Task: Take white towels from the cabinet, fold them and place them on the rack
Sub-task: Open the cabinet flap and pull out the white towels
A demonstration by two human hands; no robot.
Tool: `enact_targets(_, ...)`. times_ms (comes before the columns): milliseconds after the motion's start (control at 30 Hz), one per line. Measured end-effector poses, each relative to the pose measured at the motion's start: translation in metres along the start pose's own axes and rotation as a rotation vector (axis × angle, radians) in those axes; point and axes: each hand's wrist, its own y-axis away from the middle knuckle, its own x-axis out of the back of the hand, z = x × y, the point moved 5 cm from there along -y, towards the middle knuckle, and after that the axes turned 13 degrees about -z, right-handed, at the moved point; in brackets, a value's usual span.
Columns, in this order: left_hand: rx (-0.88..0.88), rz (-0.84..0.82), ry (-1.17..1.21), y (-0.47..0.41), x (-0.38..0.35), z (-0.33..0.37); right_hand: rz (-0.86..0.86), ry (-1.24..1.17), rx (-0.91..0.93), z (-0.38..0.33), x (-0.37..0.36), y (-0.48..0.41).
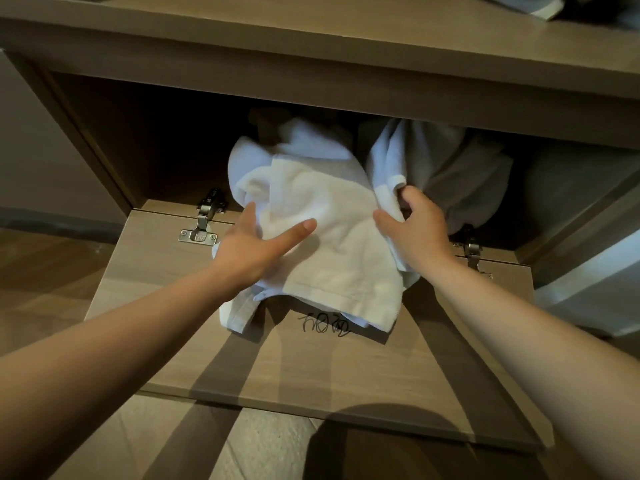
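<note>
A crumpled white towel hangs out of the open wooden cabinet onto its folded-down door. My left hand grips the towel's left side, thumb on top and fingers under the cloth. My right hand pinches the towel's right edge with thumb and curled fingers. A second pale towel lies bunched deeper inside the cabinet to the right, partly in shadow.
The door is held by two metal hinges and has black handwriting on its inner face. A wooden shelf runs above the opening. Wooden floor lies to the left, and pale fabric hangs at the right.
</note>
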Motion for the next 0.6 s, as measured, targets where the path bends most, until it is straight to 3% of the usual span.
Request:
enact_targets(167, -0.014, -0.042, 0.024, 0.000, -0.001, 0.002, -0.041, -0.068, 0.030, -0.010, -0.004, 0.012)
enact_targets(433, 0.149, -0.063, 0.022, 0.009, -0.001, -0.005, -0.103, -0.160, 0.118, -0.032, -0.020, 0.059)
enact_targets(600, 0.088, -0.088, 0.133, 0.019, -0.007, -0.004, -0.136, -0.134, 0.118, -0.035, -0.030, 0.085)
